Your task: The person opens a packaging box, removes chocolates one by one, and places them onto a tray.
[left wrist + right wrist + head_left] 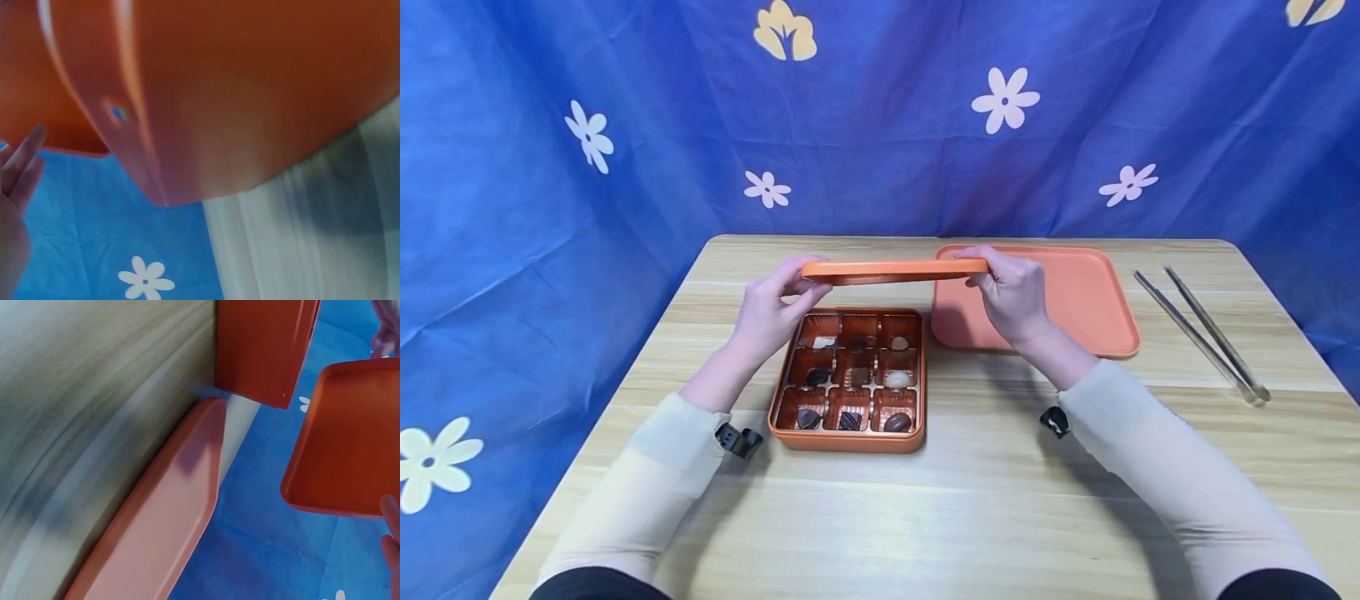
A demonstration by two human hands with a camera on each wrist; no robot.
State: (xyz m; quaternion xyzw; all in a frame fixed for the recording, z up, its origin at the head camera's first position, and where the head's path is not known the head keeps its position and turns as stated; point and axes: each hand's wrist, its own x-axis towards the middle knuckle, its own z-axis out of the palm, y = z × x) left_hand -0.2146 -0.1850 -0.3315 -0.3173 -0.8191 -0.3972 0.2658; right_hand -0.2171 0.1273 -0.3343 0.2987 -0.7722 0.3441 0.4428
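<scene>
An orange lid (895, 271) is held up level above the far side of a chocolate box (850, 442). My left hand (772, 308) grips its left end and my right hand (1011, 292) its right end. Inside the box, a brown divided insert holds dark chocolates such as an oval one (897, 422) in the near row and a white one (898, 380) in the middle row. In the right wrist view the lid's hollow underside (356, 437) shows, with fingers of both hands at its edges. The left wrist view shows the box's side (250, 94) close up.
A flat pink-orange tray (1075, 292) lies at the back right, partly behind my right hand. Metal tongs (1210, 337) rest on the table right of it. A blue cloth (880, 108) with flowers hangs behind the wooden table (985, 517).
</scene>
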